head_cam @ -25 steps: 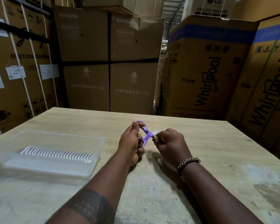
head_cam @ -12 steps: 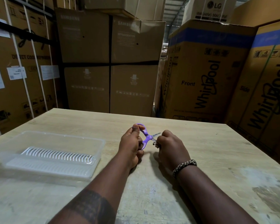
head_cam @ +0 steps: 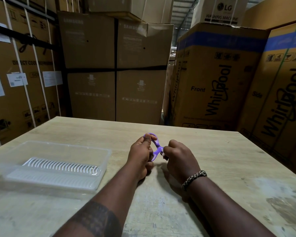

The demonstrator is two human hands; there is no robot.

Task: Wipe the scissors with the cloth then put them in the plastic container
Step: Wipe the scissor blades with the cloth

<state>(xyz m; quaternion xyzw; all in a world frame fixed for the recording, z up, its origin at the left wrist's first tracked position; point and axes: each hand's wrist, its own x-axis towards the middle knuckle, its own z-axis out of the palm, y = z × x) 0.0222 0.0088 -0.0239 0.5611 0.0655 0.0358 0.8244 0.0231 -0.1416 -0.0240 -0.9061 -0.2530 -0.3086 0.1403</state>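
Observation:
Small purple-handled scissors (head_cam: 155,147) are held just above the wooden table (head_cam: 229,159) between both hands. My left hand (head_cam: 140,154) grips the handle loops, thumb over the upper loop. My right hand (head_cam: 179,156) is curled round the blade end, which is hidden inside the fist; a small pale scrap shows at its fingertips (head_cam: 163,153), perhaps the cloth. The clear plastic container (head_cam: 99,171) with a ribbed white insert lies on the table to the left of my hands.
Tall cardboard appliance boxes (head_cam: 217,79) wall in the table at the back and on both sides. A beaded bracelet (head_cam: 194,178) sits on my right wrist.
My right hand has slid in over the blades, which showed earlier and are now covered. Both hands dropped slightly toward the table.

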